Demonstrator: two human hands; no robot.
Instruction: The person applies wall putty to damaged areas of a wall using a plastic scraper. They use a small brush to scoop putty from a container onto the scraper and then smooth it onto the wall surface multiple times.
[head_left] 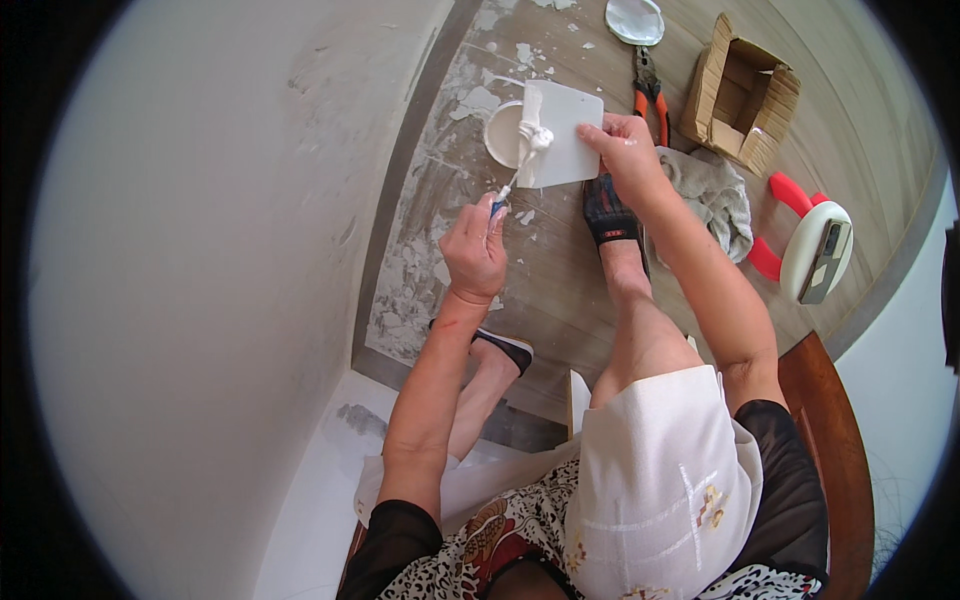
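In my left hand (478, 245) is a small tool with a blue handle (498, 207) and a thin pale shaft, held in closed fingers; its tip meets a lump of white paste (538, 137) on a flat white square plate (575, 156). My right hand (620, 155) grips that plate by its right side, thumb on top, with paste smeared along the left edge and a dab on my hand. A round white container (502, 136) lies below the plate, partly hidden by it.
Plaster-spattered wood-look flooring (430, 290) meets a pale wall (200, 260). Around lie orange-handled pliers (660, 112), a white round dish (634, 18), a cardboard box (745, 95), a rag (715, 205) and a red-and-white object (790, 195) with a phone (826, 262). A wooden chair (835, 430) is beneath me.
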